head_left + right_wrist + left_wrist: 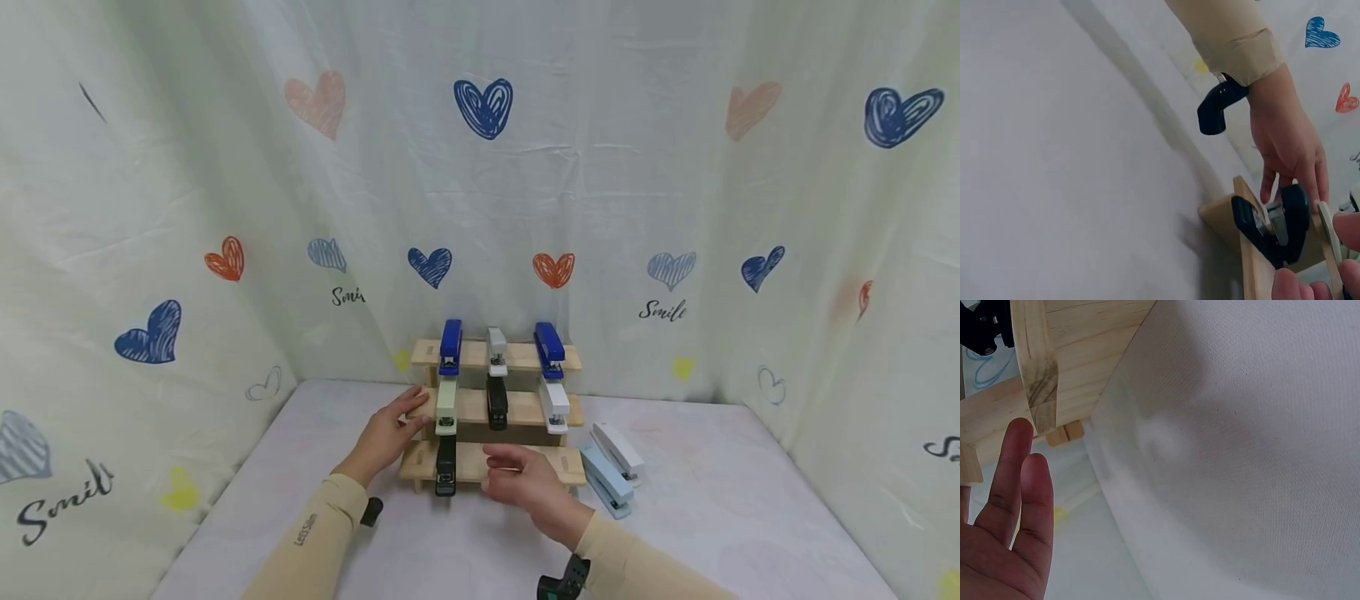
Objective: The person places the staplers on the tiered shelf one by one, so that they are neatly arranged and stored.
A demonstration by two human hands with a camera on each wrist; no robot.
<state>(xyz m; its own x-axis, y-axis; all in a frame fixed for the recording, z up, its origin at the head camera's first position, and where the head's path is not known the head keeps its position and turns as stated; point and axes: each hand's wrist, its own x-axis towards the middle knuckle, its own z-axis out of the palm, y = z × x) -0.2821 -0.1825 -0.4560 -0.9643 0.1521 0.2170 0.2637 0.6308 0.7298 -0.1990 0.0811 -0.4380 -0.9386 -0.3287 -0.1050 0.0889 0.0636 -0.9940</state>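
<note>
A three-tier wooden rack (472, 473) holds staplers on its shelves. My left hand (387, 433) rests at the left end of the middle shelf; its fingers (1035, 500) look straight beside the wood in the left wrist view. In front of the bottom shelf hovers my right hand (528, 487), fingers loosely bent with nothing between them. A black stapler (446, 465) stands on that shelf, left of the right hand. Above it, the middle shelf bears a pale green stapler (447, 400), another black stapler (497, 402) and a white stapler (554, 407).
On the top shelf stand a blue stapler (450, 346), a light grey stapler (497, 350) and a second blue stapler (550, 348). A light blue stapler (606, 479) and a white stapler (617, 450) lie on the table (697, 492) right of the rack. A printed curtain (630, 192) encloses the table.
</note>
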